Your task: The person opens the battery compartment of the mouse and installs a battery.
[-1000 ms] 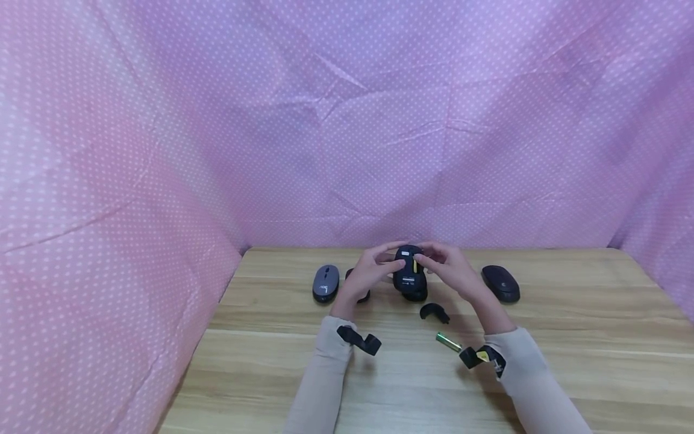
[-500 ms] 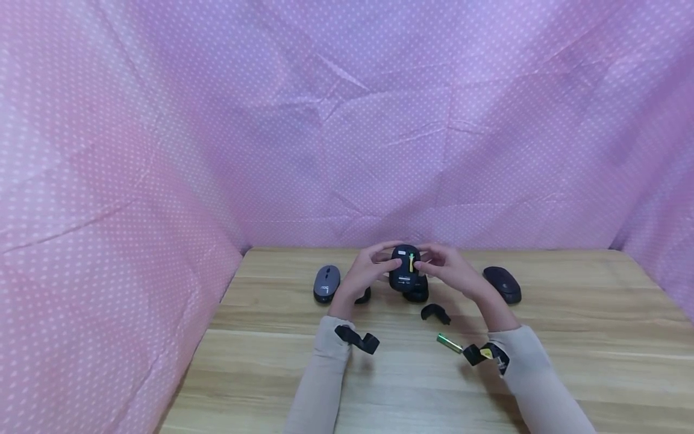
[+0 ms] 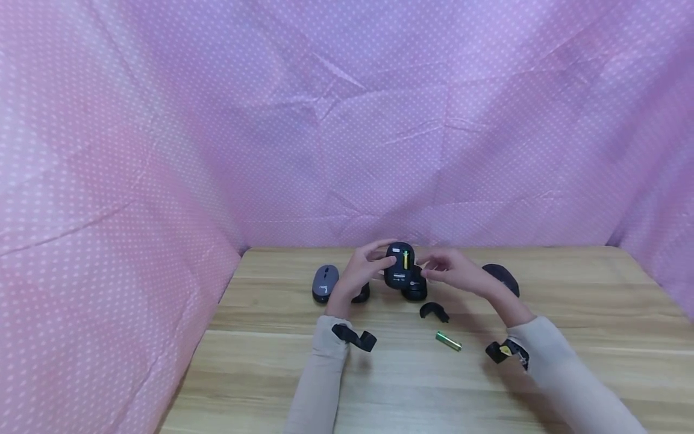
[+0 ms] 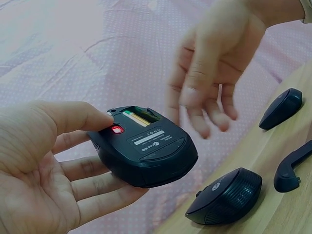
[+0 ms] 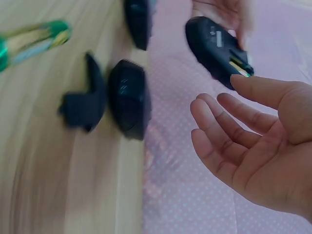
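Note:
My left hand (image 3: 355, 278) holds a black wireless mouse (image 4: 161, 158) above the table, underside showing. Its thumb lies on the underside, by a red glowing sensor window (image 4: 117, 129), and fingers support it from below. A battery (image 4: 137, 118) with green and gold colouring sits in the uncovered slot. My right hand (image 3: 458, 272) is apart from the mouse, holding nothing, its fingers loosely bent in the right wrist view. On the table below lie a curved black piece (image 3: 435, 311), perhaps the mouse's cover, and a loose green-and-gold battery (image 3: 448, 341).
Another black mouse (image 3: 414, 289) stands just behind the curved piece. A grey mouse (image 3: 326, 282) lies at the left, with a dark object (image 3: 362, 294) partly hidden by my left hand. At the right sits a dark mouse (image 3: 501, 277). Pink dotted cloth (image 3: 347, 150) hangs behind the table.
My right hand has let go of the mouse and moved right. The left hand has carried the mouse slightly left, and the battery in its slot shows fully now.

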{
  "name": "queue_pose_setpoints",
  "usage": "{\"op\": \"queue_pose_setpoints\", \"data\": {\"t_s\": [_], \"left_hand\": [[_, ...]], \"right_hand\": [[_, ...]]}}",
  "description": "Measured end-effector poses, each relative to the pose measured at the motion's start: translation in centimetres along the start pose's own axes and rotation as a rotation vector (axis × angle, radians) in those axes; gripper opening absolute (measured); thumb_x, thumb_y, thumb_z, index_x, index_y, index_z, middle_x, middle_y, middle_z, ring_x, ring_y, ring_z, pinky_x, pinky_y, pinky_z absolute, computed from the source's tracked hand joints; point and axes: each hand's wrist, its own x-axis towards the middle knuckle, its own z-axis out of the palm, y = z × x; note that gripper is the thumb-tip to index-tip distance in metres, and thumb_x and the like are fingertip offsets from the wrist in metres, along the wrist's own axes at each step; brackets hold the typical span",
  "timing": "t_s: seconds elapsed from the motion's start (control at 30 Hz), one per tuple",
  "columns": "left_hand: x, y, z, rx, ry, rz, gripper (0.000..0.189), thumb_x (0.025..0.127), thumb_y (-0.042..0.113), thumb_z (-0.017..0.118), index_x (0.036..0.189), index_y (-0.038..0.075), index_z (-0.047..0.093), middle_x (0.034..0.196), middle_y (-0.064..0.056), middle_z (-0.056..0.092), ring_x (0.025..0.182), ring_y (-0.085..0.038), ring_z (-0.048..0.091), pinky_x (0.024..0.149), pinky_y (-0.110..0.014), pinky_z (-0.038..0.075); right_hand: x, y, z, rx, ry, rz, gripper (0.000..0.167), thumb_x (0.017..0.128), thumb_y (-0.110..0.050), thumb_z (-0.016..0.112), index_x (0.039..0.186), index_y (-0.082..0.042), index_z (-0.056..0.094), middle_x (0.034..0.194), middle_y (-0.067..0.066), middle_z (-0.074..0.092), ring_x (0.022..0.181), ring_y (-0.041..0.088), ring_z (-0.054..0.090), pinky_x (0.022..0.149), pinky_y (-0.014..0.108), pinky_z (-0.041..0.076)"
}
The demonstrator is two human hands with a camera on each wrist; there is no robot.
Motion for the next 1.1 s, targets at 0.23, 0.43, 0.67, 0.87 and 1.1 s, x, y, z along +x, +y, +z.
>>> {"op": "queue_pose_setpoints", "data": {"t_s": [0.23,0.43,0.67,0.87,1.1], "left_hand": [[-0.1,0.1,-0.1,0.0,0.017,0.003,0.046,0.097,0.02,0.069,0.142,0.022,0.061,0.143,-0.011,0.061,0.13,-0.032,0.06,0.083,-0.039,0.063],[0.0,0.1,-0.2,-0.016,0.017,0.005,0.045,0.098,0.017,0.069,0.142,0.021,0.061,0.143,-0.01,0.06,0.129,-0.031,0.06,0.08,-0.037,0.064],[-0.1,0.2,-0.2,-0.03,0.014,0.003,0.046,0.098,0.016,0.068,0.143,0.018,0.06,0.14,-0.013,0.062,0.122,-0.03,0.065,0.078,-0.038,0.064],[-0.1,0.1,-0.3,-0.048,0.017,-0.005,0.047,0.099,0.014,0.067,0.145,0.013,0.057,0.139,-0.018,0.062,0.113,-0.028,0.069,0.078,-0.039,0.064],[-0.1,0.2,-0.4,-0.047,0.027,-0.01,0.045,0.099,0.015,0.066,0.144,0.015,0.058,0.141,-0.02,0.061,0.112,-0.03,0.07,0.082,-0.041,0.064]], "right_hand": [[-1.1,1.8,0.7,-0.118,-0.112,0.054,0.014,0.091,-0.005,0.07,0.104,0.0,0.072,0.084,0.002,0.068,0.075,0.01,0.058,0.067,0.021,0.051],[-2.1,2.8,1.7,-0.122,-0.144,0.155,0.022,0.085,-0.007,0.077,0.105,0.0,0.07,0.08,0.003,0.064,0.072,0.014,0.057,0.061,0.023,0.049],[-2.3,3.2,2.9,-0.195,-0.129,0.208,0.031,0.081,-0.018,0.086,0.103,-0.006,0.069,0.082,0.001,0.065,0.073,0.013,0.057,0.062,0.025,0.048],[-2.2,3.0,3.2,-0.22,-0.128,0.258,0.031,0.079,-0.014,0.087,0.103,-0.006,0.069,0.083,0.002,0.064,0.073,0.016,0.055,0.063,0.028,0.047],[-2.3,3.0,2.9,-0.163,-0.151,0.277,0.029,0.077,-0.006,0.084,0.102,-0.006,0.069,0.081,0.003,0.062,0.072,0.017,0.054,0.062,0.028,0.046]]}}
